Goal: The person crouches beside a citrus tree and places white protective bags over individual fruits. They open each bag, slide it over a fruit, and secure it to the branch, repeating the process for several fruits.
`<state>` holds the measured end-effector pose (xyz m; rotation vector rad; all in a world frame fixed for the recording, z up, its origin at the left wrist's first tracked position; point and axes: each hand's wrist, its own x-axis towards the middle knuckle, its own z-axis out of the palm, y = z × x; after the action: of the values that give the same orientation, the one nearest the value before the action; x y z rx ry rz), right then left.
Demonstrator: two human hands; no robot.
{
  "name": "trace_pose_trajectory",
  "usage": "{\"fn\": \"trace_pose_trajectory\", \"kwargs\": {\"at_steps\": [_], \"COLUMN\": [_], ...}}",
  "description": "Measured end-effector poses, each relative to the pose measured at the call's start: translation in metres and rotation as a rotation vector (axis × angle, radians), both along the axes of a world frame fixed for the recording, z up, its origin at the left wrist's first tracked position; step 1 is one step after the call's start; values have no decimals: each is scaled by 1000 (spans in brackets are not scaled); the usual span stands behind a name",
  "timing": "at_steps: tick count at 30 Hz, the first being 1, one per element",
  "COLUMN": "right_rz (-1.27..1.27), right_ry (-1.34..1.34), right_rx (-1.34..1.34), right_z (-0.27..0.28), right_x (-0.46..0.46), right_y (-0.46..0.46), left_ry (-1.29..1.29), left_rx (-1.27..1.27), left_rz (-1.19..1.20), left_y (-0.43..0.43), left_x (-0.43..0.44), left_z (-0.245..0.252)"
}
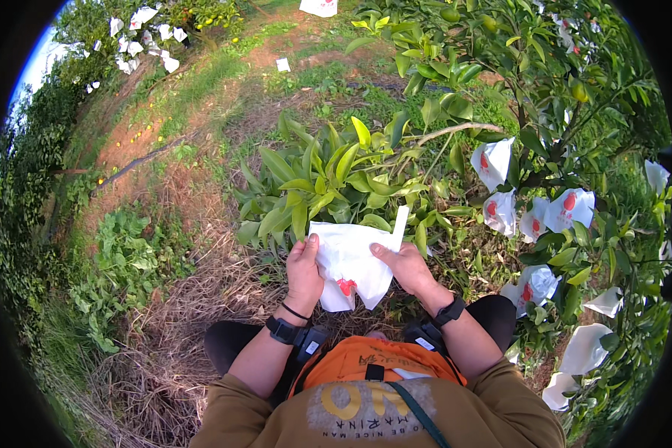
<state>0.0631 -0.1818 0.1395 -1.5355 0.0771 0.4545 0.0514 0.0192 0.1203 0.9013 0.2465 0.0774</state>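
A white paper fruit bag (350, 255) with a red print is stretched between both hands, in front of a leafy citrus branch (325, 185). My left hand (305, 269) pinches its left edge, thumb on top. On the opposite edge, my right hand (406, 266) grips the bag, thumb over the paper. A narrow white strip (401, 227) sticks up beside the right thumb; whether it is part of the bag I cannot tell. The bag's lower edge is creased near the red print. Leaves rise right behind its upper edge, and any fruit inside is hidden.
On the right, a citrus tree (537, 101) carries several bagged fruits, among them a white bag (569, 208). An orange pouch (364, 358) rests at my waist. Dry grass (162, 336) covers the ground at left, near a dark hose or pipe (140, 162).
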Motion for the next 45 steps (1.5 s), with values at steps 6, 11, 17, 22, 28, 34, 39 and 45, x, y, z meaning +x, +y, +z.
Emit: {"fn": "trace_pose_trajectory", "kwargs": {"at_steps": [6,11,17,22,28,34,39,45], "right_rz": [-21,-41,-40,107,-73,-211,-227,-244], "right_ry": [-37,-15,91,112,125,172,153,146], "right_rx": [94,220,388,464,238,299,308,268], "right_z": [-9,-17,-11,10,14,2,-3,-7], "right_x": [0,-1,9,16,18,8,8,8], "right_y": [3,7,1,-7,12,22,22,24], "left_ry": [65,72,-157,-221,-197,-55,70,139], "left_rx": [96,287,167,459,319,-77,74,203], "left_rz": [-436,-344,-18,97,48,-9,-112,-319], "left_y": [27,17,-11,-23,-25,-19,-8,7], "left_x": [17,26,1,-12,-14,-8,-1,6], "left_z": [25,17,7,16,17,6,6,13]}}
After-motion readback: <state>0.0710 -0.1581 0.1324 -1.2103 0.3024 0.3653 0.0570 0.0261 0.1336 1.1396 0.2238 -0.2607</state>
